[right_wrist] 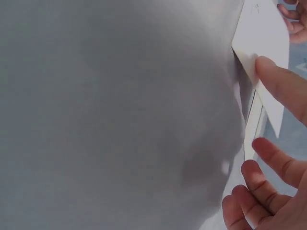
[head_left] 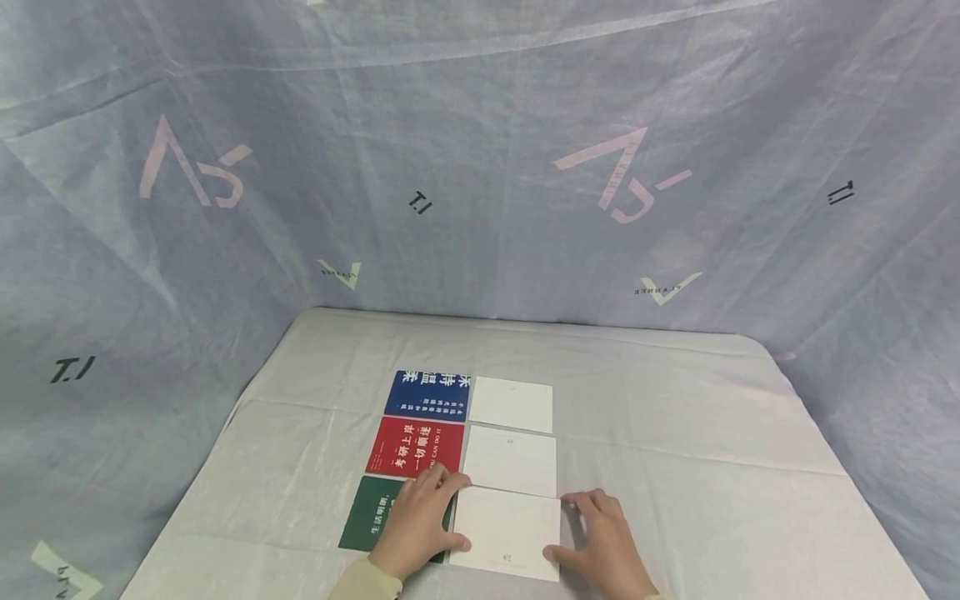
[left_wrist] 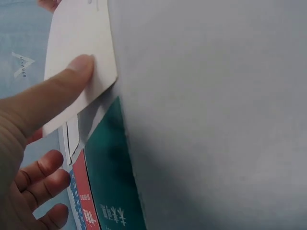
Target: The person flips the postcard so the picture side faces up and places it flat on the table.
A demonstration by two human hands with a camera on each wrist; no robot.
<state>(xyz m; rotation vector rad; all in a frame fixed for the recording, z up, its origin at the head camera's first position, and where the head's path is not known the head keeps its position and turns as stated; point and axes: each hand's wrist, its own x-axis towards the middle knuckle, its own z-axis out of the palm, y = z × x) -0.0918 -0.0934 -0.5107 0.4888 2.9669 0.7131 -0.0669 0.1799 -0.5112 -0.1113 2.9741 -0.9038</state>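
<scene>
Both hands hold the nearest white card (head_left: 506, 525), which has a small dark mark near its front edge. My left hand (head_left: 420, 517) grips its left side, thumb on top, and overlaps a green card (head_left: 367, 504) with pale lettering. At the right side, my right hand (head_left: 603, 542) has its thumb on the card's face and a finger at the far corner. In the left wrist view, the held card (left_wrist: 79, 38) is raised above the table with a shadow beneath. The other fingers of both hands are spread loosely below it.
Beyond the green card lie a red card (head_left: 382, 446) and a blue card (head_left: 427, 398), both lettered. Two more white cards, a middle one (head_left: 513, 462) and a far one (head_left: 513, 406), lie beside them. Pale cloth covers the table (head_left: 675, 417); printed grey curtains (head_left: 495, 167) enclose it.
</scene>
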